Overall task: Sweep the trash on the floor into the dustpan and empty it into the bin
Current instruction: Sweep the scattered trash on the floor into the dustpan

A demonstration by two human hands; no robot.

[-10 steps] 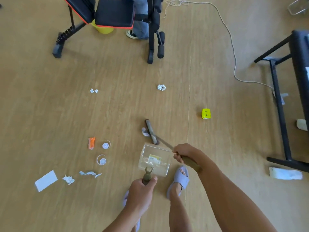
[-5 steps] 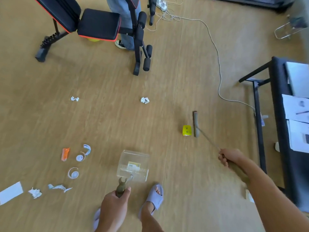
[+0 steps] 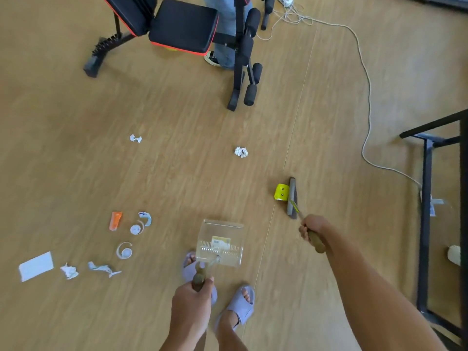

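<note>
My left hand (image 3: 193,304) grips the handle of a clear plastic dustpan (image 3: 220,241) that rests on the wooden floor in front of my feet. My right hand (image 3: 312,226) holds the broom handle; the grey broom head (image 3: 292,198) touches the right side of a yellow piece of trash (image 3: 281,192). Crumpled white paper lies farther off at centre (image 3: 241,151) and left (image 3: 135,138). To the left of the dustpan lie an orange wrapper (image 3: 115,220), tape rings (image 3: 124,250), paper scraps (image 3: 69,271) and a white card (image 3: 36,266). No bin is in view.
A black and red weight bench (image 3: 182,29) stands at the top, with a person's leg and shoe (image 3: 222,53) behind it. A white cable (image 3: 366,97) runs across the floor on the right. A black table frame (image 3: 428,198) lines the right edge.
The broom swung from beside the dustpan out to the right, and its head now rests against the yellow trash. The dustpan stayed near my feet.
</note>
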